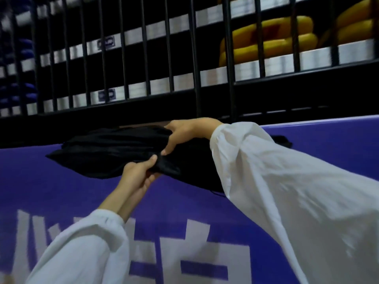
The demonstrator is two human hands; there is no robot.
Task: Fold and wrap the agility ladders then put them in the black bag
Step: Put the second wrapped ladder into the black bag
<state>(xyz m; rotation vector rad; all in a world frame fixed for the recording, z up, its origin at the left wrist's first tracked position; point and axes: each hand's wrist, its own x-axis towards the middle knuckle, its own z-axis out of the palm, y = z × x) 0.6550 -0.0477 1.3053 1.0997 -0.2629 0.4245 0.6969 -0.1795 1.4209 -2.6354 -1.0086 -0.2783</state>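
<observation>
- A person in white sleeves (287, 191) is handling a black bag (106, 152) that is lying on a purple counter (51, 191). The left grip (139, 175) is pinching a fold of the bag's cloth between thumb and curled fingers. The right grip (182, 134), just beyond and above it, is curling its fingers round the bunched upper edge.
- The bag is stretching away to the left of both grips and is looking full and lumpy. The agility ladders are not showing, so whether they are inside cannot be told.
- Judging by the two grips meeting at one gathered spot, the person is probably working at the bag's mouth, late in the task.
- The thin cloth may be slipping out of the left grip's pinch if the two grips are pulling against each other, letting the mouth fall open.
- The bag is lying close to the counter's far edge, beyond the right grip. A hard tug that way may be sending it off the edge toward the black metal rack (196, 58).
- Large white characters (184, 253) are running across the counter below the left grip. The sleeves and the frame edge are cutting them off, so they are not reading as whole words.
- Small dark labels (105, 43) are sitting on the rack's silver shelf edges above the grips, too blurred to read. Stacked yellow pads (266, 44) are filling a shelf above the right grip.
</observation>
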